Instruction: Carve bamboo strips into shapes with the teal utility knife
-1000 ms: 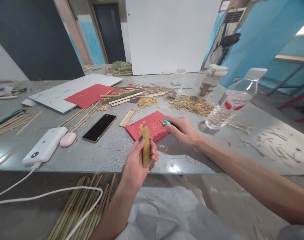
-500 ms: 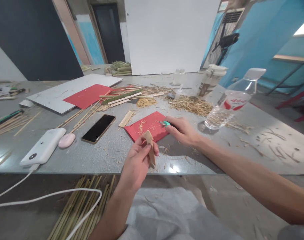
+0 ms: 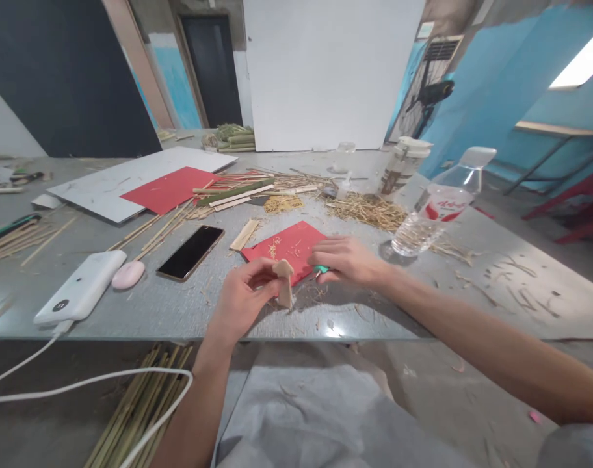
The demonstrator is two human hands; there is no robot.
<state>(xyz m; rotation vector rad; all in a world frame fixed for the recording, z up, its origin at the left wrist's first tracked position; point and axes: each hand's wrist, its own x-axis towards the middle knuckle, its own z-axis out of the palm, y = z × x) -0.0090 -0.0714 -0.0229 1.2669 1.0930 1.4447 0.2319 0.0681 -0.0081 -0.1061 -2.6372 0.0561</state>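
My left hand (image 3: 242,296) grips a short flat piece of bamboo (image 3: 283,283), held upright with its lower end near the grey table (image 3: 179,305). My right hand (image 3: 342,260) is closed on a small knife with a teal handle (image 3: 320,269), close to the right of the bamboo piece. Both hands are over the near edge of a small red paper sheet (image 3: 289,246) sprinkled with shavings.
A black phone (image 3: 190,251), a pink mouse (image 3: 127,274) and a white power bank (image 3: 82,286) with a cable lie to the left. A water bottle (image 3: 437,208) and a jar (image 3: 401,168) stand at right. Bamboo strips (image 3: 238,192), straw (image 3: 369,209) and a larger red sheet (image 3: 167,188) lie behind.
My left hand turned the bamboo piece and lowered it toward the table. My right hand moved left with the knife, closer to the bamboo.
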